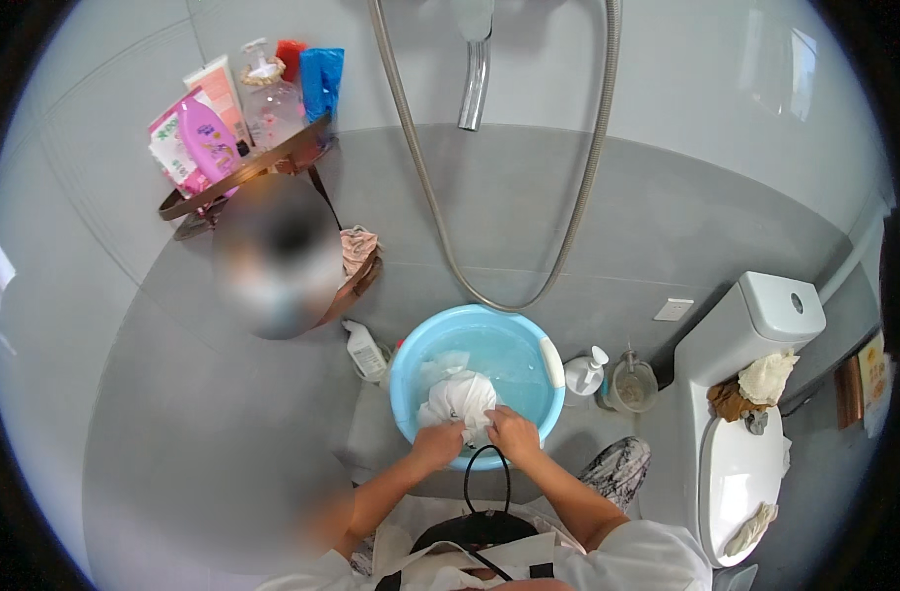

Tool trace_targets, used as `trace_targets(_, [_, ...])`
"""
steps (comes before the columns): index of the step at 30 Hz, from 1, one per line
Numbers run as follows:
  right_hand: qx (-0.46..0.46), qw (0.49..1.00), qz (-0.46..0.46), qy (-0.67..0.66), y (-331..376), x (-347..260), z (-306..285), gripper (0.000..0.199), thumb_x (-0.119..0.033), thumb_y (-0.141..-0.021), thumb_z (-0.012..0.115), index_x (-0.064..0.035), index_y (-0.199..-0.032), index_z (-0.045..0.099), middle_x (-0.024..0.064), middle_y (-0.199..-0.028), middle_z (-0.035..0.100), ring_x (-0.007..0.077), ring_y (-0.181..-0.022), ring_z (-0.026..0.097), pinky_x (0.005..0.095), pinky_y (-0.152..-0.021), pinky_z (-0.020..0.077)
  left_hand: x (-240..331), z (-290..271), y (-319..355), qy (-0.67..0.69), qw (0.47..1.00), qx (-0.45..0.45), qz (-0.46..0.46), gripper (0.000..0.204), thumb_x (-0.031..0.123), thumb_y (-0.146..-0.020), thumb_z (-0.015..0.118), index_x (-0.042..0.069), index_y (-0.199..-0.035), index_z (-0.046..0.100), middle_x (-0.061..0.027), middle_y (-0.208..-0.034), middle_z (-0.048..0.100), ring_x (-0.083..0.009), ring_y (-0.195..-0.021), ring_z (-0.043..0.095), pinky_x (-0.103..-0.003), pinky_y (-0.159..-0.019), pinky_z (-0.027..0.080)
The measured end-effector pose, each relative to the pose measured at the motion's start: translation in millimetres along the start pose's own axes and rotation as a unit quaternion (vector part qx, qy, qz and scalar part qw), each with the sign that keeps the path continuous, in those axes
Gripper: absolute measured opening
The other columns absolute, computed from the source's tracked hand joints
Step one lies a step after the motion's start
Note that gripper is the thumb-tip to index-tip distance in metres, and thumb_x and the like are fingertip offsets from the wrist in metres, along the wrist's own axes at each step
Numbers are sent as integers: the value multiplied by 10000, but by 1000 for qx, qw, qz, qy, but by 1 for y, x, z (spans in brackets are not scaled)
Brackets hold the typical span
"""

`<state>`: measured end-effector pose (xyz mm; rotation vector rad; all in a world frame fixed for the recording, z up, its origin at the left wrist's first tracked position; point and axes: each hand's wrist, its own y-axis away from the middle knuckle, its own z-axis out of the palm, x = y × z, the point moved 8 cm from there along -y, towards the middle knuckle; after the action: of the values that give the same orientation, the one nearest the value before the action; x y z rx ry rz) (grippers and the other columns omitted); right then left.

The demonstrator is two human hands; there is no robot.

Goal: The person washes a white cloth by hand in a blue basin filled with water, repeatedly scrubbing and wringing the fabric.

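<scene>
A light blue plastic basin (408, 340) holds water, with a bunched white cloth (460, 396) partly in it, close to the near rim. Part of the cloth shows paler and wet under the surface on its far left side. At the cloth's near left edge, my left hand (438, 445) has its fingers closed on the fabric. My right hand (514, 434) pinches the cloth's right edge above the near rim. The fingertips of both hands are partly hidden by the cloth. On the basin's right inner wall is an off-white bar-shaped piece (551, 362).
A shower hose (435, 202) loops down just behind the basin. White bottles (365, 352) and a pump bottle (585, 372) flank it, with a clear container (631, 384) further right. A toilet (743, 473) with cloths on it stands right. A corner shelf (248, 172) carries toiletries.
</scene>
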<state>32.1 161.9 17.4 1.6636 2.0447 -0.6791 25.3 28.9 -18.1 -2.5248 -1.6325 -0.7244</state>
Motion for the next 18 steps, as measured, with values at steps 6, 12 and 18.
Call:
trace_targets(6, [-79, 997, 12, -12, -14, 24, 26, 307, -143, -717, 619, -108, -1017, 568, 102, -1035, 555, 306, -921, 540, 385, -756, 450, -1, -12, -2, 73, 997, -19, -20, 274, 216, -798, 413, 144, -1012, 568, -107, -873, 602, -304, -791, 570, -423, -667, 437])
trace_targets(12, [-58, 997, 11, -58, -21, 27, 23, 269, -126, -712, 625, -88, -975, 586, 132, -975, 562, 337, -867, 543, 395, -728, 444, -4, -25, -8, 129, 988, 78, -35, 253, 207, -788, 479, 117, -1010, 564, -125, -818, 596, -291, -749, 572, -384, -644, 439])
trace_targets(18, [-29, 999, 3, -33, -16, 11, 12, 229, -119, -715, 586, -85, -942, 588, 126, -930, 562, 324, -832, 553, 404, -705, 450, -1, -31, -1, 109, 984, 130, -55, 235, 186, -789, 476, 115, -990, 574, -124, -844, 598, -308, -745, 568, -387, -645, 439])
